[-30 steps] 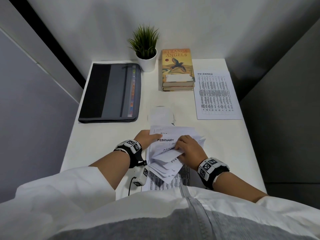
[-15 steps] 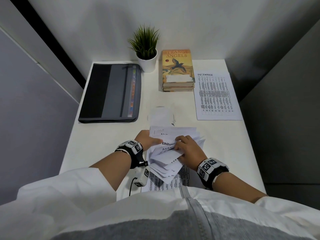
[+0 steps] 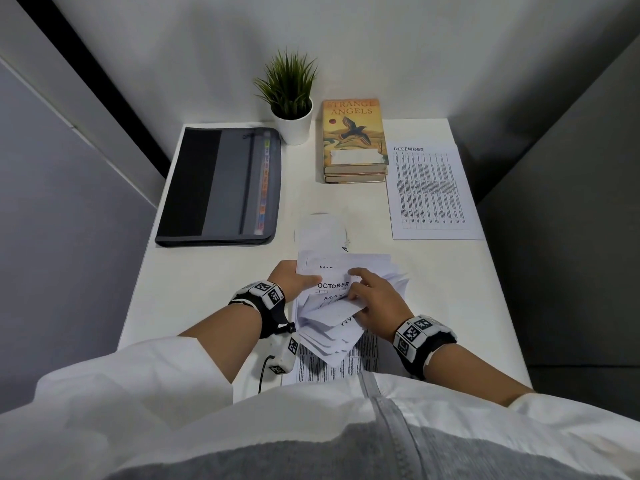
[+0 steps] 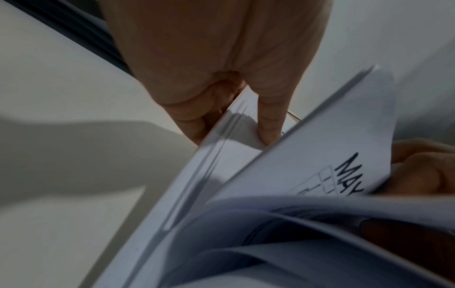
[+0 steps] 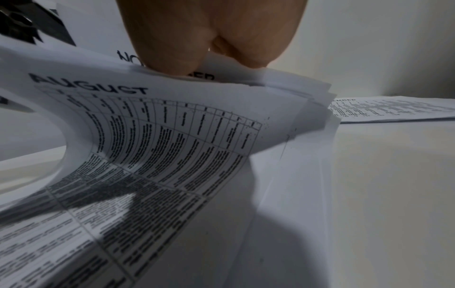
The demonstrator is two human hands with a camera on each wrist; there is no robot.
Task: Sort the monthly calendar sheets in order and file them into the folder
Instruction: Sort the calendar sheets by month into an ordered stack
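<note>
While both hands thumb through the curled stack of white printed calendar sheets (image 3: 341,306) at the white bench's (image 3: 207,282) near edge, sorting looks barely begun. Left hand (image 3: 294,280) pinches the stack's far corner; right hand (image 3: 375,301) curls over peeled pages. Only the December sheet (image 3: 431,192) lies apart. The dark grey zip folder (image 3: 221,185) waits unopened, with bare bench between.
</note>
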